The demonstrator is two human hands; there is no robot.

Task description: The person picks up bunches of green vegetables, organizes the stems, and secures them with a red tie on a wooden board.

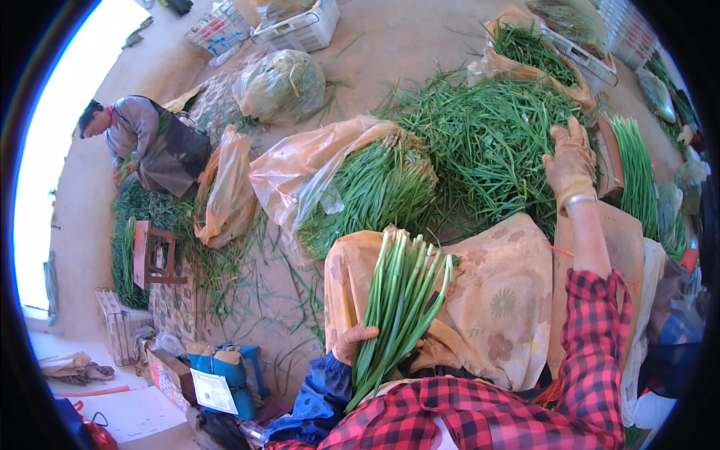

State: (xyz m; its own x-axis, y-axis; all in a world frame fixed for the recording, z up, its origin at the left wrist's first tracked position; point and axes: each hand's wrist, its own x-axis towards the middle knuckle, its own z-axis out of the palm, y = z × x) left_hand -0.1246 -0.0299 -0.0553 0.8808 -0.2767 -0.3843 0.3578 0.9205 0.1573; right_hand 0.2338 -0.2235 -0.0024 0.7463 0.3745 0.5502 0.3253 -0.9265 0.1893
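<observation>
My left hand [352,343], in a worn tan glove, is closed round a bunch of garlic chives [397,307], pale cut ends pointing away from me. The bunch lies slanted over my lap, on a patterned, stained apron cloth [504,300]. Out to the right, my right hand [571,166], also gloved and with a band at the wrist, has its fingers stretched out and holds nothing. It is over the right edge of a large loose heap of green leaves [495,142]. In front of my knees, more chives [375,187] spill from an orange plastic bag [307,161].
Beside my right arm stands a board [600,277], with neatly lined-up chives [634,172] beyond it. Another person [154,142] sits bent over greens at the far left, near a small wooden stool [154,255]. Crates [304,30] and a filled bag [281,86] stand at the back.
</observation>
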